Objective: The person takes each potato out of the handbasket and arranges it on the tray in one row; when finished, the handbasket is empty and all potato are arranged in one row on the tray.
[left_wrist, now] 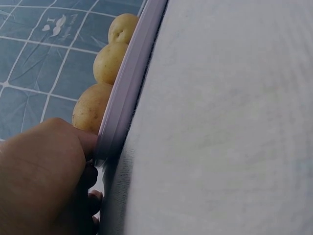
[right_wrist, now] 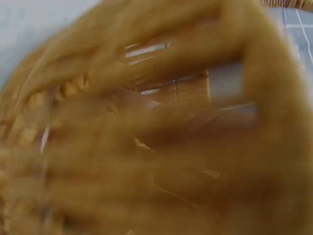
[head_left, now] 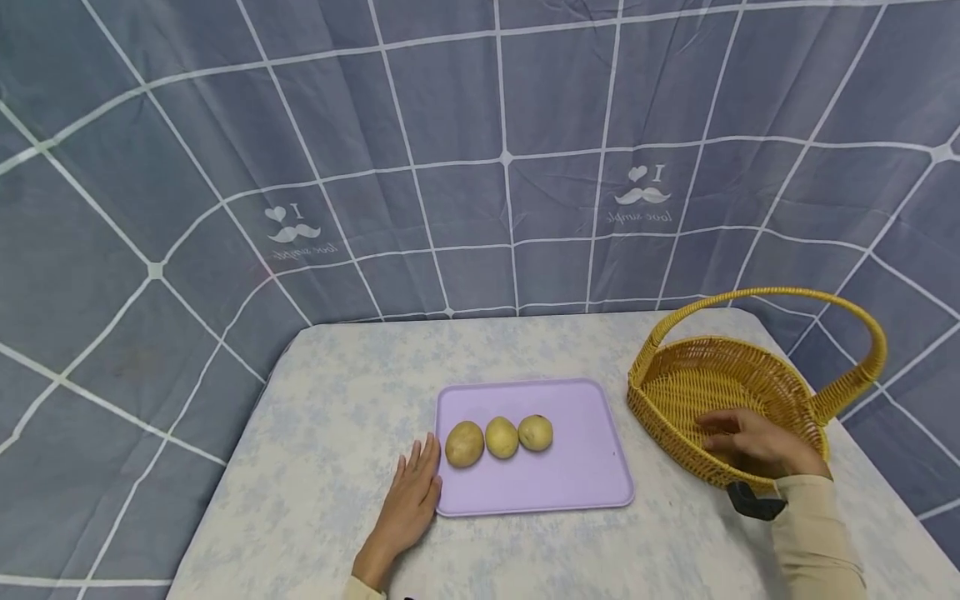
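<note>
On a lilac tray [head_left: 570,471], three potatoes form a row: a larger one [head_left: 464,444] at the left, a middle one [head_left: 502,437] and a right one [head_left: 536,433]. My left hand [head_left: 408,504] lies beside the tray, its extended fingers touching the left rim. The left wrist view shows the thumb against the tray rim [left_wrist: 124,93], close to the nearest potato [left_wrist: 93,107]. Over the near side of a yellow wicker basket [head_left: 705,383] hovers my right hand [head_left: 753,442], fingers loosely bent, nothing visible in them. Blurred wicker [right_wrist: 146,171] fills the right wrist view and hides that hand.
The basket's tall arched handle [head_left: 780,292] rises above the right forearm. A pale, blue-mottled cloth [head_left: 352,392] covers the table. Behind and at the sides hangs a blue-grey checked curtain [head_left: 457,200].
</note>
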A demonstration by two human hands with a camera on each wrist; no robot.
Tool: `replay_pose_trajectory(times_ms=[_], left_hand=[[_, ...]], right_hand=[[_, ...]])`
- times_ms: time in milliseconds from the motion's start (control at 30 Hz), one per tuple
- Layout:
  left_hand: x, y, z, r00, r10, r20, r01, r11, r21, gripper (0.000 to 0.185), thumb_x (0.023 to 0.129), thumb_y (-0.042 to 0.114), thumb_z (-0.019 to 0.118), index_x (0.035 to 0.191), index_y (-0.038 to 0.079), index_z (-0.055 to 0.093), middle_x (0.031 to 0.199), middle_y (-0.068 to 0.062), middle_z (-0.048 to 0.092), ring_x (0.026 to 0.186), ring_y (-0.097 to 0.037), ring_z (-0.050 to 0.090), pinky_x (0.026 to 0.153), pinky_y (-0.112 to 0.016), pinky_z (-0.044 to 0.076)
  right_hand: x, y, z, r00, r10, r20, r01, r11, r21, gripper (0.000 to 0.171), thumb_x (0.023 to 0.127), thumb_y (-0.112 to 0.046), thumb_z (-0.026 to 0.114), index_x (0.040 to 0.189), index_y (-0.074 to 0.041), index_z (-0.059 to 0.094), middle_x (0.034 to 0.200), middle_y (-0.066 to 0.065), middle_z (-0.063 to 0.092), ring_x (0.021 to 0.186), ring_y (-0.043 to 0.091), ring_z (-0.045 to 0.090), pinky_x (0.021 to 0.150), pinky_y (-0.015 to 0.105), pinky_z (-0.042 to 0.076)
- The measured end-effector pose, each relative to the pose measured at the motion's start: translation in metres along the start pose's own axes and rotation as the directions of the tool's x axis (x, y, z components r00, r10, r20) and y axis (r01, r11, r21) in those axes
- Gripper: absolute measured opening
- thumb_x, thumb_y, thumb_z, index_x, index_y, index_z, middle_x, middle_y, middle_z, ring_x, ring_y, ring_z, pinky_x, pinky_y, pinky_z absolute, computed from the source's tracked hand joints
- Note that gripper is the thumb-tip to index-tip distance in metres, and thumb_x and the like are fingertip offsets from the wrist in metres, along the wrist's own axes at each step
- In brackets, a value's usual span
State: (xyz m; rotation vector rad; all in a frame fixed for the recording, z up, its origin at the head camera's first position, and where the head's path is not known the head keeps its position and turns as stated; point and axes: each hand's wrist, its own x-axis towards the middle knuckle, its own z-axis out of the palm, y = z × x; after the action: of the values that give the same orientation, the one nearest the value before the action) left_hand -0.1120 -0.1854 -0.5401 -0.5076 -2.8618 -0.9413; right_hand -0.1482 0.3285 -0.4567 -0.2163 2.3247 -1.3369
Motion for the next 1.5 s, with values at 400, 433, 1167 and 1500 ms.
replay_pose_trajectory(times_ms=[400, 433, 1167, 1500], left_hand=[[-0.001, -0.002, 0.001, 1.0, -0.009, 0.014, 0.009, 1.0, 0.001, 0.049, 0.095, 0.018, 0.038, 0.139, 0.004, 0.023, 0.146, -0.008, 0.016, 0.134, -0.03, 0.011, 0.105, -0.052, 0.005], [-0.001, -0.001, 0.001, 1.0, -0.011, 0.015, 0.011, 1.0, 0.002, 0.049, 0.095, 0.018, 0.038, 0.139, 0.004, 0.022, 0.146, -0.008, 0.016, 0.134, -0.03, 0.011, 0.105, -0.052, 0.004], [-0.001, -0.001, 0.0, 1.0, -0.003, 0.0, 0.003, 1.0, 0.012, 0.049, 0.095, 0.018, 0.038, 0.139, 0.004, 0.023, 0.146, -0.008, 0.016, 0.134, -0.03, 0.011, 0.105, -0.052, 0.005], [-0.001, 0.0, 0.001, 1.0, -0.009, -0.005, 0.01, 1.0, 0.018, 0.049, 0.095, 0.017, 0.038, 0.139, 0.004, 0.023, 0.146, -0.007, 0.017, 0.134, -0.029, 0.011, 0.105, -0.052, 0.005]], right_hand=[[-0.005, 0.001, -0.001, 1.0, 0.004, 0.023, -0.003, 0.999, -0.048, 0.053, 0.087, -0.013, 0.055, 0.12, 0.023, 0.034, 0.109, 0.028, 0.05, 0.079, 0.01, 0.049, 0.064, 0.024, 0.047], [-0.005, 0.001, -0.001, 1.0, 0.004, 0.012, -0.003, 0.997, -0.074, 0.053, 0.086, -0.014, 0.055, 0.12, 0.022, 0.036, 0.109, 0.027, 0.051, 0.081, 0.009, 0.05, 0.065, 0.024, 0.047], [-0.006, -0.001, 0.002, 0.97, -0.079, -0.232, 0.008, 0.956, -0.292, 0.049, 0.081, -0.029, 0.064, 0.115, 0.005, 0.055, 0.105, 0.016, 0.061, 0.089, 0.009, 0.056, 0.068, 0.02, 0.048], [-0.016, -0.024, -0.003, 0.901, -0.11, -0.42, 0.012, 0.973, -0.23, 0.058, 0.081, -0.036, 0.062, 0.129, -0.008, 0.047, 0.117, 0.008, 0.055, 0.088, -0.013, 0.048, 0.068, 0.015, 0.046]])
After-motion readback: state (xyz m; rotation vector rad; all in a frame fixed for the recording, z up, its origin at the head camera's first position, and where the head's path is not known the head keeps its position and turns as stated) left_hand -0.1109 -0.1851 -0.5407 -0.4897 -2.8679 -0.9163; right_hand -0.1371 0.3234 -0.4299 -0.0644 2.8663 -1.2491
